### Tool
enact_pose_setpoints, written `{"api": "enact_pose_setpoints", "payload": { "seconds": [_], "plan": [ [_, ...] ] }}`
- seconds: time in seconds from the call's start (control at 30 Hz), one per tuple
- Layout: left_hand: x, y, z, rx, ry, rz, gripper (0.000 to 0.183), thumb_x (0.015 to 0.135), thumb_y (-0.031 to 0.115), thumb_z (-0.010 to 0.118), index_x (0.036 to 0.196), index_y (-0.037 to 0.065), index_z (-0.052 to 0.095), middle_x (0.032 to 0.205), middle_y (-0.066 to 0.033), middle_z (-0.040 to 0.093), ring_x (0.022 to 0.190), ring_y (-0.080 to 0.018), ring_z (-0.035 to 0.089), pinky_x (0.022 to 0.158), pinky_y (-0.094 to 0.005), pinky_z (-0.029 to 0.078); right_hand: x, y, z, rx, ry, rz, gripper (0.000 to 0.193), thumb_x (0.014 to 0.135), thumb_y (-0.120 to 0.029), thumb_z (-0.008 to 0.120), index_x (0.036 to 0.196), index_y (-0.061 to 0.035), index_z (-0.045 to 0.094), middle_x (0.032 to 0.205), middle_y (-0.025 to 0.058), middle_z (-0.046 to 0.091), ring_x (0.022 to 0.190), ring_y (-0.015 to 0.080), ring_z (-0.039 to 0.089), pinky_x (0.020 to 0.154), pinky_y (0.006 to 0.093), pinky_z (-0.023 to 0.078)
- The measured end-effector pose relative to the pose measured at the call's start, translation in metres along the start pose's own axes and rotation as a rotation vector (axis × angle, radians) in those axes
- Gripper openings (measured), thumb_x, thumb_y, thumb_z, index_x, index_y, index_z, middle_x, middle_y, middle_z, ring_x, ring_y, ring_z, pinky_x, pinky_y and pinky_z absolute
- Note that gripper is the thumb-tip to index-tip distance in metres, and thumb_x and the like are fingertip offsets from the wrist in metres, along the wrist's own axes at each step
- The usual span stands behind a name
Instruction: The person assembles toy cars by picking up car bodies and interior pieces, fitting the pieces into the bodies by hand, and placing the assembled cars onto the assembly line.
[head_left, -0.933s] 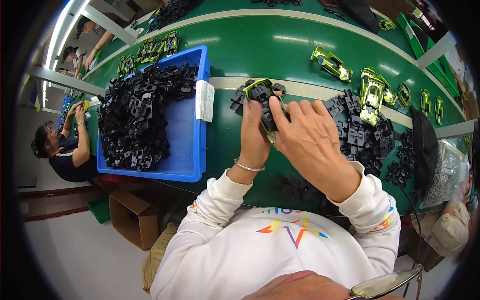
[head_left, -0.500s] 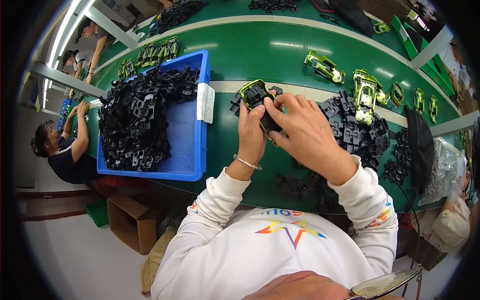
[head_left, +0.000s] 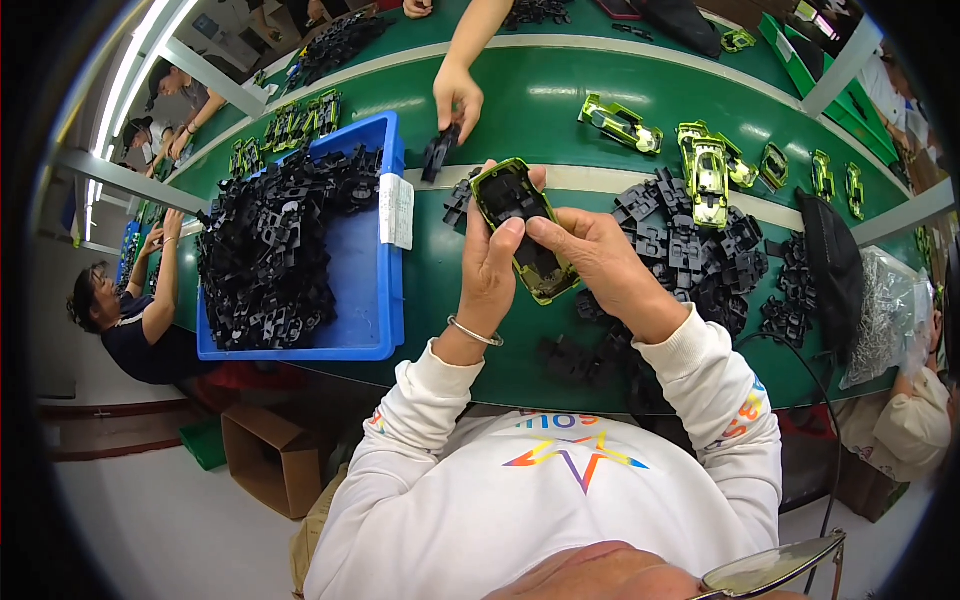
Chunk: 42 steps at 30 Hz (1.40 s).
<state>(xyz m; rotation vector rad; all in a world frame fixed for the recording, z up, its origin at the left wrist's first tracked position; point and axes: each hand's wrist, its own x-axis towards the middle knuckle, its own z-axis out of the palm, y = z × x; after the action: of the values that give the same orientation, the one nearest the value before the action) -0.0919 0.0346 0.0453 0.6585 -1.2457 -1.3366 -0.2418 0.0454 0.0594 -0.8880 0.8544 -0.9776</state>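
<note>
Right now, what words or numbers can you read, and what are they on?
White label on the blue bin: print too small to read.
White sweatshirt: colourful letters on the chest and right sleeve, which I won't copy out.
Held green-and-black shell: none I can make out.

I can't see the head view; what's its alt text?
A left hand and right hand hold a green and black toy car piece above a green table. A blue bin of black parts stands left; loose black parts and green car shells lie right; beyond, another person's hand holds a black piece.
</note>
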Motion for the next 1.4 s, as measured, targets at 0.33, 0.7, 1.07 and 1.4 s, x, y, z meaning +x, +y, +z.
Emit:
{"api": "enact_pose_setpoints", "payload": {
  "seconds": [0.33, 0.7, 1.07, 1.4],
  "plan": [
    [-0.003, 0.012, -0.004, 0.202, -0.023, -0.153, 0.048, 0.096, 0.014, 0.054, 0.139, -0.002, 0.041, 0.135, -0.0156, 0.054, 0.122, -0.0198, 0.053, 0.106, -0.0322, 0.041, 0.002, 0.016, -0.007, 0.057, 0.079, -0.071, 0.043, 0.096, -0.041, 0.063, 0.086, 0.0003, 0.067, 0.074, 0.0013, 0.064, 0.059, 0.0055, 0.055, 0.051, 0.0217, 0.043],
    [0.002, 0.001, -0.002, 0.361, -0.045, -0.157, 0.040, 0.098, 0.016, 0.058, 0.131, -0.001, 0.044, 0.105, -0.0025, 0.057, 0.091, -0.0087, 0.053, 0.081, -0.0242, 0.046, 0.015, 0.022, -0.018, -0.028, 0.108, -0.041, 0.051, 0.096, -0.048, 0.060, 0.077, -0.0010, 0.067, 0.068, -0.0002, 0.060, 0.058, 0.0057, 0.051, 0.051, 0.0232, 0.039],
    [0.015, 0.005, -0.001, 0.104, 0.071, -0.283, 0.034, 0.097, 0.011, 0.057, 0.129, 0.001, 0.047, 0.109, -0.0034, 0.058, 0.096, -0.0094, 0.056, 0.084, -0.0246, 0.048, 0.004, 0.017, -0.026, -0.004, -0.053, 0.001, 0.028, 0.091, -0.025, 0.071, 0.104, -0.0003, 0.065, 0.088, 0.0012, 0.066, 0.078, 0.0070, 0.061, 0.070, 0.0223, 0.048],
    [0.057, 0.032, -0.026, 0.398, -0.056, -0.302, 0.033, 0.093, 0.015, 0.063, 0.121, 0.000, 0.054, 0.101, -0.0051, 0.064, 0.088, -0.0104, 0.058, 0.075, -0.0266, 0.050, 0.035, 0.007, -0.011, 0.137, -0.106, -0.022, 0.029, 0.096, -0.025, 0.065, 0.115, -0.0028, 0.061, 0.102, 0.0027, 0.067, 0.087, 0.0103, 0.065, 0.079, 0.0271, 0.055]
  ]
}}
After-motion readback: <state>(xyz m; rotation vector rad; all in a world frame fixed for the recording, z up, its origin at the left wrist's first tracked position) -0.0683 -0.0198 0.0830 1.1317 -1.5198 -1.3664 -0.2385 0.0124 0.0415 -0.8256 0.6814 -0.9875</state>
